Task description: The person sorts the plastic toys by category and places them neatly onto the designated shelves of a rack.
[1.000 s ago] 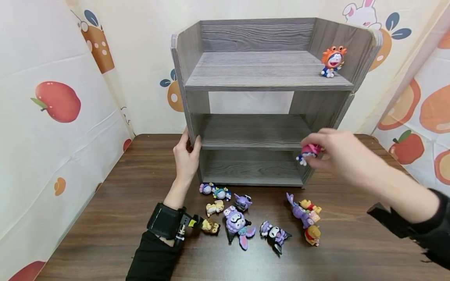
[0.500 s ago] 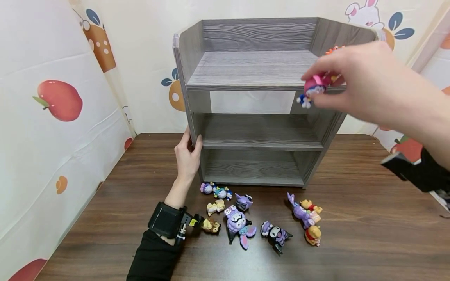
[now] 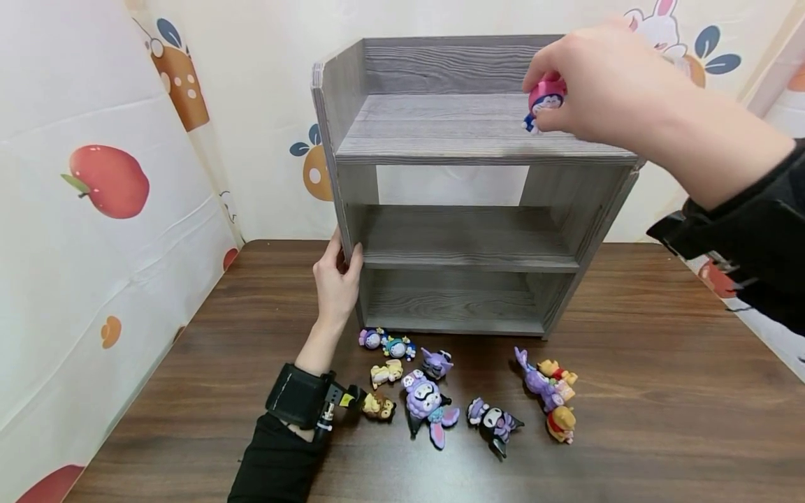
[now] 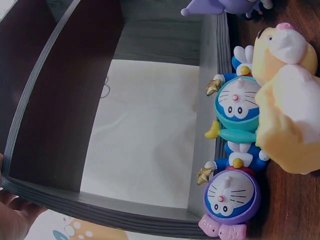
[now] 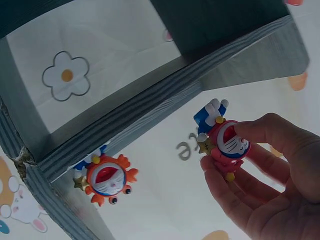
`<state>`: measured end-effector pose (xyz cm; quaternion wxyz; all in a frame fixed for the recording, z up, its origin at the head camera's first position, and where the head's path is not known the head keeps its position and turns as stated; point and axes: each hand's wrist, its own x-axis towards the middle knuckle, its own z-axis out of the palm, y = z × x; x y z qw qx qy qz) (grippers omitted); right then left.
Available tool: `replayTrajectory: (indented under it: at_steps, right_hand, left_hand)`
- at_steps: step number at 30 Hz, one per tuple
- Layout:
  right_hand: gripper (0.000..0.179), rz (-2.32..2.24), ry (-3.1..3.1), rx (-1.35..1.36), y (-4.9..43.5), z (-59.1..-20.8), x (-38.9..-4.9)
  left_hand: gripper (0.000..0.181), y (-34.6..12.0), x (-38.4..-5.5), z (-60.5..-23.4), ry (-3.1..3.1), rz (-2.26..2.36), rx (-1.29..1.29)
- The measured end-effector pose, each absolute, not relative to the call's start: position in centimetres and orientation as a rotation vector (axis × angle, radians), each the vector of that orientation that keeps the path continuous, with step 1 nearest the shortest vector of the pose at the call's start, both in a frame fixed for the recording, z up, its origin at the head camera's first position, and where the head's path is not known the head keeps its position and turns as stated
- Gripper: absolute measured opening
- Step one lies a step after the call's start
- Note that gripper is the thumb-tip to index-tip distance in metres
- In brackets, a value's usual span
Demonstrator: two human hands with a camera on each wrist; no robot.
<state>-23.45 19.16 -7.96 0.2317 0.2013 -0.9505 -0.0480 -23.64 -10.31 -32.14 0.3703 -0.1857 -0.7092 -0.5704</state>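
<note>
My right hand (image 3: 604, 84) pinches a Doraemon figurine with a pink-red hood (image 5: 230, 142) between thumb and fingers, over the right part of the top shelf (image 3: 440, 126). Beside it in the right wrist view stands a Doraemon figurine in an orange crab hood (image 5: 107, 177); in the head view my right hand hides that one. My left hand (image 3: 336, 283) grips the left side edge of the grey wooden shelf unit (image 3: 349, 209), thumb at the front and fingers behind. Below it lie a purple-hooded Doraemon figurine (image 4: 232, 197) and a teal-hooded one (image 4: 237, 105).
On the brown table (image 3: 660, 384) lie a cream figurine (image 3: 386, 373), a brown one (image 3: 379, 406), several purple ones such as the long-eared one (image 3: 424, 398), a black-and-purple one (image 3: 493, 423) and Pooh figurines (image 3: 560, 423). A printed cloth (image 3: 264, 105) hangs behind.
My right hand has carried the pink-hooded figurine up from beside the lower shelves and then left over the top shelf. The left hand keeps its grip on the shelf's side.
</note>
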Motion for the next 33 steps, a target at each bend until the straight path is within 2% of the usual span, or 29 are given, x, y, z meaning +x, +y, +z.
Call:
replayTrajectory:
  at_steps: [6, 12, 33]
  right_hand:
    - [0.032, -0.091, -2.676, 0.556, 17.2, -7.2, -22.6]
    - [0.027, -0.083, -2.710, 0.572, 15.6, -7.1, -22.1]
    - [0.030, -0.105, -2.795, 0.531, 14.8, -7.2, -23.1]
  left_hand:
    - [0.040, -9.9, -22.5, -30.9, -1.809, -1.470, -0.478]
    - [0.041, -10.3, -23.9, -32.4, -1.808, -1.457, -0.477]
    - [0.041, -10.6, -24.0, -32.6, -1.796, -1.452, -0.486]
